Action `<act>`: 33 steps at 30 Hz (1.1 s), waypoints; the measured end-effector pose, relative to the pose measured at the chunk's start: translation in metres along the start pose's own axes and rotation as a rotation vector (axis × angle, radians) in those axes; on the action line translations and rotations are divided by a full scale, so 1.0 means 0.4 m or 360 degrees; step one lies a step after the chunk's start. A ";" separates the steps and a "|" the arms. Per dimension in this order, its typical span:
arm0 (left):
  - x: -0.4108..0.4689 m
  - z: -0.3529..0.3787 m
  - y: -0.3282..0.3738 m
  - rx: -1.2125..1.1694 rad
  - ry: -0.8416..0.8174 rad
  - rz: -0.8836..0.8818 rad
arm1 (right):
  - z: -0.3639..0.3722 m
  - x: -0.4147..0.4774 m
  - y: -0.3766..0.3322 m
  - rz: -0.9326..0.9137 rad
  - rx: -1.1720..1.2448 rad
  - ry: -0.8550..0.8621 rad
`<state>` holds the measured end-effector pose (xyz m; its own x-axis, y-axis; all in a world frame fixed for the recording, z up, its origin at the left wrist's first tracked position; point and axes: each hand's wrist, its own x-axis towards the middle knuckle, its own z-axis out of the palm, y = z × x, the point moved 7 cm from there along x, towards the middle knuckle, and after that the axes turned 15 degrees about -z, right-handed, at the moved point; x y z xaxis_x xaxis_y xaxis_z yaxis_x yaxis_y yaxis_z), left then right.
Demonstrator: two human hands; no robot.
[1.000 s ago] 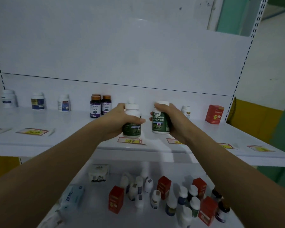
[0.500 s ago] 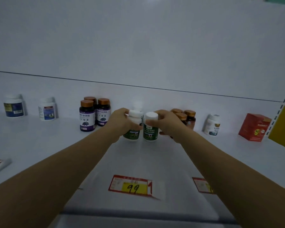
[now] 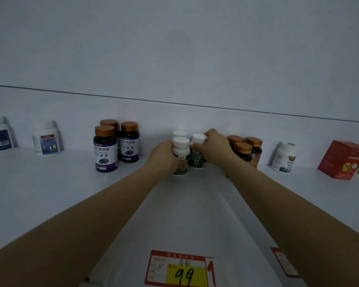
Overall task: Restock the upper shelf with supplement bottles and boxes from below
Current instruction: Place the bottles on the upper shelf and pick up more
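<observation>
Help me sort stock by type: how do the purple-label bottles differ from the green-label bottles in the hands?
The purple-label bottles have copper caps and dark bodies; the green-label bottles have white caps. The purple-label bottles stand free, while the left hand and right hand each grip one of the green-label bottles. Both kinds are upright at the back of the shelf.

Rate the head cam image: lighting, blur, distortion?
Head view: dim, bluish, underexposed, no glare; wide-angle bows the wall seam; the green-label bottles gripped by the left hand and right hand read soft, purple-label bottles and 99 price tag are legible; red box at the edge blurs.
</observation>
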<state>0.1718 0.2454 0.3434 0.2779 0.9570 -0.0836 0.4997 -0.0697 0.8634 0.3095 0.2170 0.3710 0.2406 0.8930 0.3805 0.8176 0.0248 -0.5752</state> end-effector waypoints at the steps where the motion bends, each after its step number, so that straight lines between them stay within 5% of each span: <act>1: 0.004 0.002 0.003 0.0055 0.0004 0.0011 | 0.000 0.002 -0.001 -0.0001 0.0025 0.0028; 23: -0.031 0.012 0.002 0.0363 0.0080 -0.0122 | 0.010 0.001 0.009 -0.0023 0.0079 -0.0026; 33: -0.257 -0.040 0.032 0.0792 0.0131 -0.0012 | -0.121 -0.232 -0.142 -0.0238 -0.0551 -0.0345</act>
<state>0.1363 0.1509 0.3709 0.2168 0.9757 -0.0320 0.8377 -0.1691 0.5193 0.2663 0.1110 0.4035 0.0208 0.9657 0.2588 0.9713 0.0418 -0.2343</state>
